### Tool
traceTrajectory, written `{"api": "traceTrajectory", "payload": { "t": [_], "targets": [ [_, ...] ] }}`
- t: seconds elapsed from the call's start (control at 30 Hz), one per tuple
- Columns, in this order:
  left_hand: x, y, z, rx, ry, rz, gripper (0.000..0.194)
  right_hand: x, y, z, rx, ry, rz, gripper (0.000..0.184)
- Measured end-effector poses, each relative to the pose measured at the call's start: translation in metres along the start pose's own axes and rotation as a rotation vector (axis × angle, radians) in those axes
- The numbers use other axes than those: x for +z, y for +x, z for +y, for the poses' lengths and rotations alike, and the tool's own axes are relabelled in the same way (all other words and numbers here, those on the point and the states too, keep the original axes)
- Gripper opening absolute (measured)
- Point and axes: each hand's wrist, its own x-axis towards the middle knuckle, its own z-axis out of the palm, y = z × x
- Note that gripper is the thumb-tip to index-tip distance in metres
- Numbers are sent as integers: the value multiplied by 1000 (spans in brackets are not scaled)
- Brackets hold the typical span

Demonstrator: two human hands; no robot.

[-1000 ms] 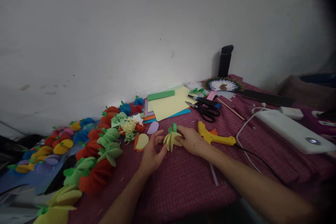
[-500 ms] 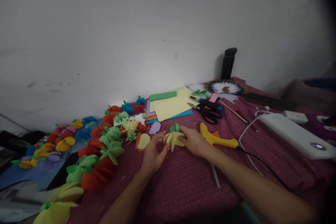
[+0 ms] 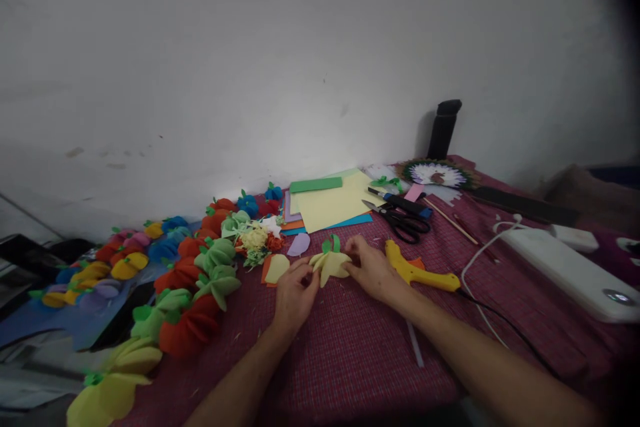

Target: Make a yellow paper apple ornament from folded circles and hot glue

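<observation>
A pale yellow paper pumpkin (image 3: 329,265) with a curled green strip (image 3: 332,244) on top is held between my two hands, just above the cloth. My left hand (image 3: 296,288) pinches its left petals between thumb and fingers. On the other side, my right hand (image 3: 373,271) has thumb and fingertips closed on the right petals. Left of my left hand lie pale yellow and orange paper cutouts (image 3: 276,269), with a lilac cutout (image 3: 299,244) behind them. A yellow glue gun (image 3: 420,273) lies beside my right hand, and a glue stick (image 3: 415,343) shows below my right forearm.
Several finished paper pumpkins (image 3: 189,327) crowd the left side. Paper sheets (image 3: 335,203), black scissors (image 3: 404,223) and a cutter knife (image 3: 400,200) lie behind my hands. To the right are wooden sticks (image 3: 453,220), a white power bank (image 3: 575,273) and its cable. A dark bottle (image 3: 444,130) stands by the wall.
My left fingers have closed onto the pumpkin's left petals, where they were more spread before. The petals now look splayed wider. The whole view has shifted slightly.
</observation>
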Motion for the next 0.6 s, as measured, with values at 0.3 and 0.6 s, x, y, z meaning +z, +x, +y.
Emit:
{"api": "traceTrajectory", "payload": {
  "t": [0.3, 0.6],
  "targets": [
    [-1, -3, 6, 41, 148, 58, 18, 7, -2, 0, -229, 64, -52, 24],
    [4, -8, 4, 140, 217, 2, 11, 3, -6, -17, -187, -28, -87, 21]
  ]
}}
